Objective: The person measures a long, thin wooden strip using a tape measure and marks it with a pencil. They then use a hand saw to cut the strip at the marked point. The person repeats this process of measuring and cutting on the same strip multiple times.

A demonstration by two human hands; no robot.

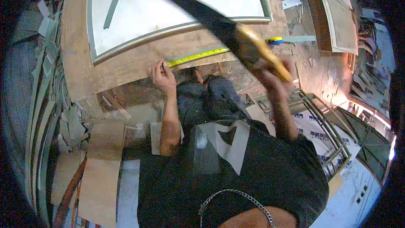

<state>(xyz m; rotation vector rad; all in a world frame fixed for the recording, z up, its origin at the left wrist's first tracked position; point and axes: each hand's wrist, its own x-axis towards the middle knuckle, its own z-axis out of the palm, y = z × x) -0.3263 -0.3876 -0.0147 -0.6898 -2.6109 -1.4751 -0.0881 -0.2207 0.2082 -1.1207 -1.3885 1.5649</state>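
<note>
My right hand point(276, 74) grips a handsaw point(202, 10) by its yellowish handle. Its long dark blade slants up and to the left above the bench, smeared by motion, and hides part of what lies below. My left hand point(163, 77) is closed at the near edge of the wooden bench top, fingers pinched at the end of a tape measure's yellow blade point(198, 56). Some small dark thing shows between those fingers, too small to name. Rightward the tape runs under the saw toward its blue and yellow case point(275, 41). A thin grey-green strip point(301, 38) lies along the tape.
A white panel point(168, 0) with grey-green edging rests on the wooden bench top point(76, 59), and a loose strip point(116, 4) lies on it. Long strips point(40, 114) and boards point(101, 164) crowd the left. At right stand a metal frame point(320, 114) and a wooden box-like piece point(333, 17).
</note>
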